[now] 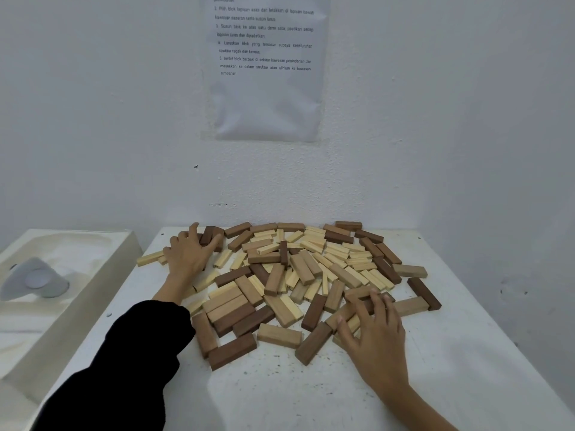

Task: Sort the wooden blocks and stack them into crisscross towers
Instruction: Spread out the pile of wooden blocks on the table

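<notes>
On the worktop (280,393), blocks (295,269) lie in one mixed heap; left hand (186,256) fingers clasp dark blocks (211,236) at the far-left corner; right hand (376,340) fingers spread over near blocks (351,309), grip unclear; risk: a sweep may knock the left-edge block (149,258) off.

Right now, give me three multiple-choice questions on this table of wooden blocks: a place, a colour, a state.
1. Where is the printed white paper sheet? A. wall B. floor C. door
2. What colour are the rectangular wooden blocks the left hand grips? A. pale B. dark brown C. red
3. How does the mixed wooden pile lie on the white table? A. loose B. one tower C. boxed
Answers: A, it hangs above the pile; B, dark wood shows between its fingers; A, nothing is stacked.
</notes>
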Demonstrator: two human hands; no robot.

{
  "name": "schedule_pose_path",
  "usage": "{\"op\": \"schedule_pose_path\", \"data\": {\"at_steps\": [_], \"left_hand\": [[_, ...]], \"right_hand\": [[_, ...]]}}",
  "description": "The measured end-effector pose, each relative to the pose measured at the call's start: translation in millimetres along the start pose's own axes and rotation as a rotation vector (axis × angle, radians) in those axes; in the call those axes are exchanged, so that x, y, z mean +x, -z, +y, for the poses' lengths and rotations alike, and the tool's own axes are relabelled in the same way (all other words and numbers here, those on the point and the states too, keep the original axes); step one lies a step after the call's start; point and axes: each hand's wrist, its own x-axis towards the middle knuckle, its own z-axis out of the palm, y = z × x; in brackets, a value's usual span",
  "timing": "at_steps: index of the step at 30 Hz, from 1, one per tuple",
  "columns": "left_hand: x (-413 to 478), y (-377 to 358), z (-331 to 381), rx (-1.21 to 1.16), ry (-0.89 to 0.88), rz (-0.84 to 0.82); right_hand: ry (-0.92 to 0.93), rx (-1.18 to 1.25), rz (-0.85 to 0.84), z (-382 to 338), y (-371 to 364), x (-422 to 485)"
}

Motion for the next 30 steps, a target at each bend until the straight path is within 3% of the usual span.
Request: {"op": "schedule_pose_path", "data": {"at_steps": [3,9,15,26,30], "left_hand": [[4.1,-5.6,7.3,0.097,0.051,-0.040],[13.1,-9.4,6.2,0.056,0.102,0.033],[5.1,-15.9,9.9,-0.092,-0.068,0.166],[-17.9,-2.0,28.7,-0.395,-0.190,0.257],[-35.5,2.9,65.7,-0.373,-0.372,0.144]], "right_hand": [[-0.006,0.009,-0.007,0.2,-0.5,-0.6],[-0.011,0.001,-0.018,1.6,-1.3,-0.3],[-0.018,0.032,-0.018,-1.9,1.7,0.0],[-0.022,0.046,-0.008,-2.4,3.4,0.2],[-0.020,0.052,-0.002,-2.0,3.4,-0.6]]}}
